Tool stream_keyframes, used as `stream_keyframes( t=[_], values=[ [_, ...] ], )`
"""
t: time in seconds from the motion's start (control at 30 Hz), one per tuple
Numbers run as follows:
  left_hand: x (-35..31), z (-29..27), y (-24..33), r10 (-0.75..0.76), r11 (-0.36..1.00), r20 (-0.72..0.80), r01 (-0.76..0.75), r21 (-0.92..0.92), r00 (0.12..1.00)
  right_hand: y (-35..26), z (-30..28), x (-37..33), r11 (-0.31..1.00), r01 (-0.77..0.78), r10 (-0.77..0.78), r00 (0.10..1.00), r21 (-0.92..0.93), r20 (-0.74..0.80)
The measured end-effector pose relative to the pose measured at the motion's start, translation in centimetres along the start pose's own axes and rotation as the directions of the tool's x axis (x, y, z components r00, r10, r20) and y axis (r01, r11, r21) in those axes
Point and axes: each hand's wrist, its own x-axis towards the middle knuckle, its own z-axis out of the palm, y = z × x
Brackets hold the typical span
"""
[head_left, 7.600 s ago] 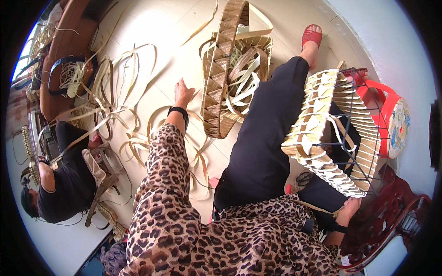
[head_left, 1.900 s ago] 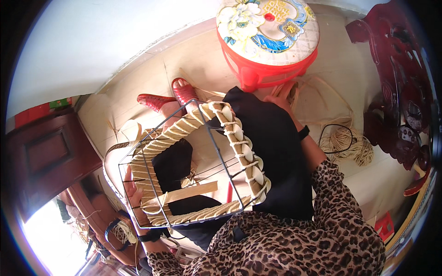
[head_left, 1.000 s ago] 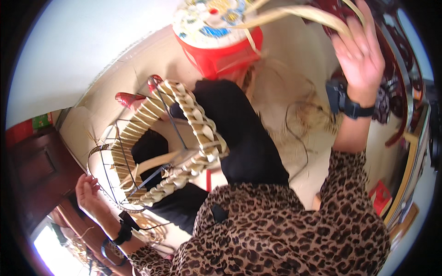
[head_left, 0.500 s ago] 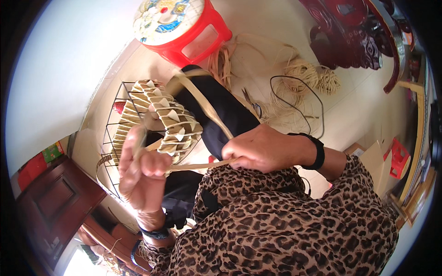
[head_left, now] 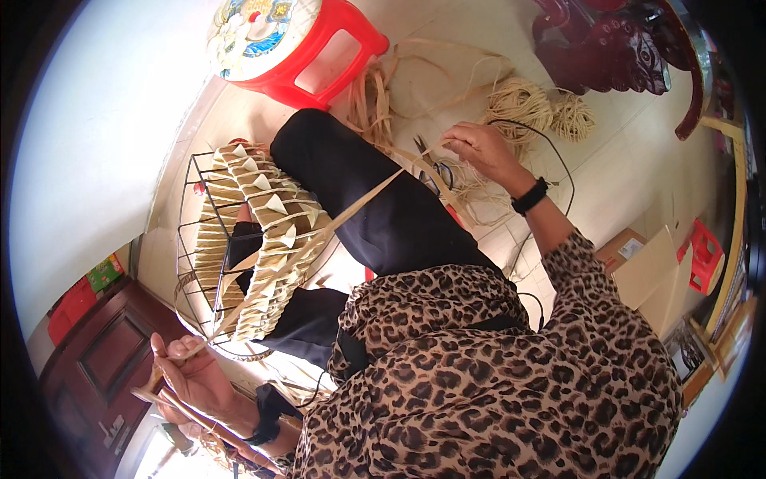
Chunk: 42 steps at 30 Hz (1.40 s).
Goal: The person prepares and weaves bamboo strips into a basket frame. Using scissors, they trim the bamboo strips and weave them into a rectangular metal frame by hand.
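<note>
From afar I can read no lettering; the label (head_left: 630, 248) on the cardboard box (head_left: 611, 256) is too small; the emblem (head_left: 257, 7) on the stool (head_left: 281, 85), illegible.

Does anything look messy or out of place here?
Nothing looks spilled or broken, but the floor is untidy: scissors lie among loose pale strands, near the right hand in the picture, perhaps easy to overlook.

A white wall (head_left: 104, 152) is seen at left, above a dark red panelled door (head_left: 112, 359). The floor (head_left: 630, 164) is pale-tiled. A floral-topped red stool (head_left: 291, 80) is placed near the wall; carved dark-red furniture (head_left: 610, 52) is set at upper right. The lower left is brightly lit.
</note>
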Motion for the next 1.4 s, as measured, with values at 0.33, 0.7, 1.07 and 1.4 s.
stream_keyframes(
  t=[0.33,0.7,1.07,1.4],
  values=[
    [-2.0,-2.5,-1.5,-0.165,0.975,-0.16,0.136,-0.177,0.973,9.3,12.1,3.4,0.911,-0.366,0.375,0.927,0.189,-0.01],
    [-4.0,-5.3,-5.8,-0.266,0.895,-0.256,0.14,-0.424,0.929,2.0,7.3,2.3,0.632,-0.644,0.554,0.764,0.43,0.33],
    [-6.0,-5.1,-8.1,-0.356,0.706,-0.261,0.075,-0.704,0.897,6.9,9.4,0.9,0.615,-0.724,0.591,0.686,0.313,0.425],
    [-6.5,-4.1,-11.0,-0.352,0.656,-0.169,0.114,-0.746,0.921,6.3,5.6,0.9,0.578,-0.61,0.588,0.772,0.541,0.242]
  ],
)
